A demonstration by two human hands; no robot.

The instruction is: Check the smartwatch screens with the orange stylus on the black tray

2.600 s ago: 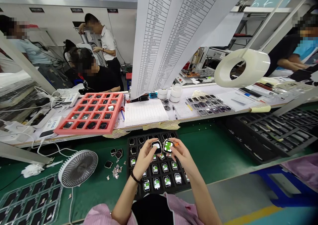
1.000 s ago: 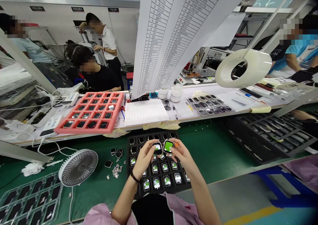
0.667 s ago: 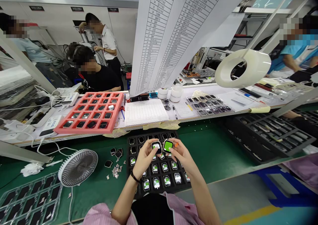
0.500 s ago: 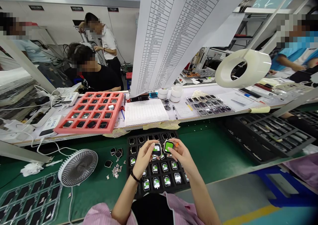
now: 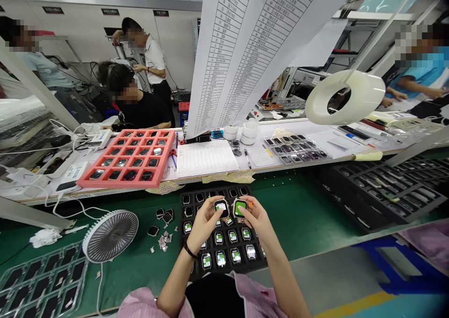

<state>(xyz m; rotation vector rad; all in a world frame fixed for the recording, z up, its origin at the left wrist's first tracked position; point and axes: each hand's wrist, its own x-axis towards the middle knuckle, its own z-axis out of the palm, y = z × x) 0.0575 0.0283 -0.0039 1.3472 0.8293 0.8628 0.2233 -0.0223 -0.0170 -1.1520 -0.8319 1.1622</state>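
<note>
Nearest to us, at the lower edge, are the pink sleeves point(image 5: 138, 303), and a dark band point(image 5: 190, 249) goes around the left wrist. In front of them, on the green mat point(image 5: 291, 234), lies a black tray point(image 5: 226, 249) with many watches in its pockets; several of these show green and white on their screens. To the left of this tray we notice a white fan point(image 5: 111, 236) and some pale scraps point(image 5: 163, 241). Over the tray, the left hand point(image 5: 204, 218) grips the left-hand watch point(image 5: 221, 207) with the thumb upon its screen, and the right hand point(image 5: 259, 218) grips the right-hand watch point(image 5: 240, 208), whose screen is mostly green, also with the thumb on the glass. The two watches are just beside each other, with faces turned toward us. We judge that each one is light and stiff, and that its smooth glass may be slippery and could crack in a fall; so we think the best hold is by the side edges of the case, with only a soft thumb on the front. Farther, on the shelf, there is a red tray point(image 5: 115, 184) beside a printed form point(image 5: 206, 159); above hang a long list point(image 5: 224, 65) and a ring-shaped roll point(image 5: 368, 96). Farthest, we see co-workers point(image 5: 154, 58).
</note>
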